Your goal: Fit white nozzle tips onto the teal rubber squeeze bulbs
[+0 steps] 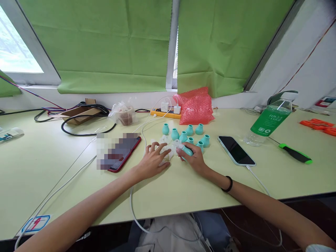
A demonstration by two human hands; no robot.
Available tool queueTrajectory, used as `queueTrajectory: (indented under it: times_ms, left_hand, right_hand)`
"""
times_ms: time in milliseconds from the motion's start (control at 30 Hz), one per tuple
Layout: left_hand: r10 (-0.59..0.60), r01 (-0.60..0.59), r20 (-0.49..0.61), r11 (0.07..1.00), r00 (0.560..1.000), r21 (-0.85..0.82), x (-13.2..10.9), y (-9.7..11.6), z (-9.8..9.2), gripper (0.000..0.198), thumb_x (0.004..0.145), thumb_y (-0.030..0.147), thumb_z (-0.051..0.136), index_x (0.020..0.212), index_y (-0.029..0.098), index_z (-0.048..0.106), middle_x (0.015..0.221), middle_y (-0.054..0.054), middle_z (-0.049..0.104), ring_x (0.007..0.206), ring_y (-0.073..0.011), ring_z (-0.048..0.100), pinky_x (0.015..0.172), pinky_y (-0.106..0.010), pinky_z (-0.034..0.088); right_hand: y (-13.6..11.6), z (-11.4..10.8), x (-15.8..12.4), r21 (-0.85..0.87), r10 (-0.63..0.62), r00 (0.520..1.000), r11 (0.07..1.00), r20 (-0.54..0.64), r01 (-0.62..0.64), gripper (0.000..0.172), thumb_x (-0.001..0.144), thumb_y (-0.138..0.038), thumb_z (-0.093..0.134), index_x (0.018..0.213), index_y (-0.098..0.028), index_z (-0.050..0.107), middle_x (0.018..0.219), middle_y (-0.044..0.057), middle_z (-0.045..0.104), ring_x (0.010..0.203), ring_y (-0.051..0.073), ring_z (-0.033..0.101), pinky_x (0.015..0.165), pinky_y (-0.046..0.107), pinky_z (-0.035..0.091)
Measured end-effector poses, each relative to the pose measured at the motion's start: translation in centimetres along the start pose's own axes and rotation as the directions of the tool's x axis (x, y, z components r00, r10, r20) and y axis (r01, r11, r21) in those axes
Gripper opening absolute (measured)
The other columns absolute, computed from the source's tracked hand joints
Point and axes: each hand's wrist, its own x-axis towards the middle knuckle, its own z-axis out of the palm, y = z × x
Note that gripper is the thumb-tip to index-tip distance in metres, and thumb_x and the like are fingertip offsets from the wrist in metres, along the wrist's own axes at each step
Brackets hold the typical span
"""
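Note:
My right hand is closed around a teal bulb-shaped piece, which lies tilted in the grip with a whitish tip at its left end. My left hand rests palm down on the table, fingers spread, at the near-left edge of a small pile of translucent whitish pieces. Part of that pile is hidden under the fingers. Just beyond my right hand stand several more teal bulb-shaped pieces, narrow at the neck and round below.
Left of my left hand lies a red-edged phone; a white-cased phone is on the right. A bottle and a green-black screwdriver lie farther right. Behind are pink bubble wrap, a yellow power strip and cables.

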Motion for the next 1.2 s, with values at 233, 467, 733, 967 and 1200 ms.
queueTrajectory:
  times_ms: [233, 467, 733, 967, 1200]
  left_hand:
    - [-0.120, 0.122, -0.084, 0.992, 0.989, 0.029, 0.0, 0.8, 1.4, 0.024, 0.078, 0.037, 0.044, 0.091, 0.020, 0.055, 0.112, -0.010, 0.045, 0.103, -0.0282, 0.032, 0.080, -0.047, 0.025]
    - [-0.021, 0.002, -0.118, 0.987, 0.993, -0.161, 0.0, 0.7, 0.7, 0.010, 0.075, 0.027, 0.049, 0.074, 0.018, 0.055, 0.094, -0.007, 0.058, 0.104, -0.0258, 0.039, 0.082, -0.042, 0.026]
    - [-0.202, 0.039, -0.287, 0.872, 0.937, -0.487, 0.1, 0.8, -0.4, 0.021, 0.074, 0.021, 0.049, 0.094, 0.019, 0.054, 0.085, -0.006, 0.055, 0.076, -0.0148, 0.052, 0.068, -0.027, 0.042]
    - [-0.546, 0.134, -0.131, 0.418, 0.827, -0.899, 0.8, 0.9, -1.7, 0.016, 0.069, 0.028, 0.057, 0.075, 0.013, 0.058, 0.087, -0.007, 0.059, 0.080, -0.0162, 0.056, 0.068, -0.028, 0.048]
    - [-0.488, 0.197, 0.062, 0.231, 0.871, -0.953, 0.9, 1.0, -1.8, 0.035, 0.063, 0.027, 0.064, 0.095, 0.014, 0.058, 0.091, -0.007, 0.063, 0.083, -0.0172, 0.057, 0.070, -0.026, 0.046]
  right_hand:
    - [-0.2, 0.5, -0.2, -0.176, -0.160, 0.987, 0.971, 0.027, 0.163, 0.016, 0.067, -0.034, 0.058, 0.071, -0.018, 0.057, 0.062, -0.001, 0.056, 0.058, 0.012, 0.049, 0.058, 0.025, 0.043]
    - [0.0, 0.4, -0.2, -0.217, -0.190, 0.982, 0.958, 0.013, 0.188, 0.015, 0.066, -0.033, 0.058, 0.067, -0.018, 0.056, 0.058, -0.001, 0.055, 0.056, 0.012, 0.049, 0.055, 0.024, 0.042]
    - [-0.1, -0.1, -0.1, -0.278, -0.262, 0.965, 0.927, 0.002, 0.252, 0.014, 0.066, -0.031, 0.058, 0.068, -0.018, 0.056, 0.059, 0.000, 0.056, 0.054, 0.013, 0.050, 0.054, 0.026, 0.042]
    - [0.1, 0.1, 0.0, -0.320, -0.253, 0.960, 0.905, 0.123, 0.280, 0.014, 0.066, -0.031, 0.057, 0.068, -0.017, 0.056, 0.062, 0.000, 0.058, 0.056, 0.012, 0.052, 0.057, 0.025, 0.041]
    - [0.1, 0.2, -0.1, -0.355, -0.214, 0.971, 0.904, 0.107, 0.239, 0.017, 0.070, -0.032, 0.055, 0.070, -0.015, 0.057, 0.061, 0.000, 0.057, 0.055, 0.011, 0.049, 0.055, 0.023, 0.040]
